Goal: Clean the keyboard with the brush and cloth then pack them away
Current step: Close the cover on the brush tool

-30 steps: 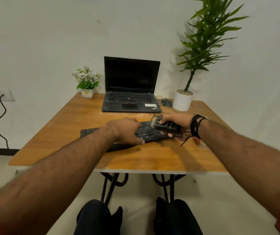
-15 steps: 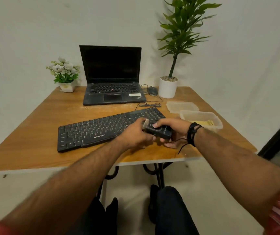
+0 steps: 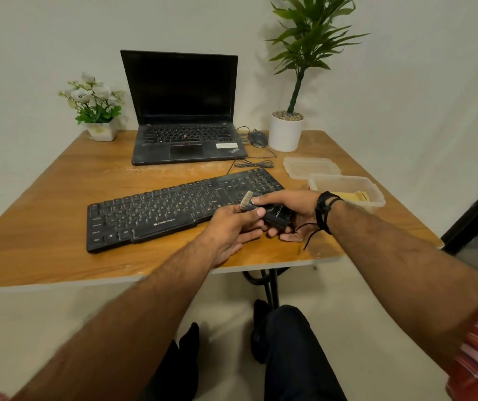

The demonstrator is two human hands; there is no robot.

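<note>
The black full-size plastic keyboard [image 3: 174,208] lies uncovered on the wooden table [image 3: 44,227]; a second ago the left hand rested on it. The left hand [image 3: 232,230] now pinches the bristle end of the small black-handled brush [image 3: 264,208], lifted clear of the keys. The right hand [image 3: 287,211] curls around its handle. Brushing appears finished. The yellow cloth [image 3: 350,196] sits in the clear plastic container [image 3: 376,195] at right.

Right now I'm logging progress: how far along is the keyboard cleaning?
Done: can't tell from this view; the keyboard lies uncovered. In hand: both the right hand and left hand hold the brush at the keyboard's right end. Left: wiping with the yellow cloth, still in the open container, then packing away; lid beside it.
</note>
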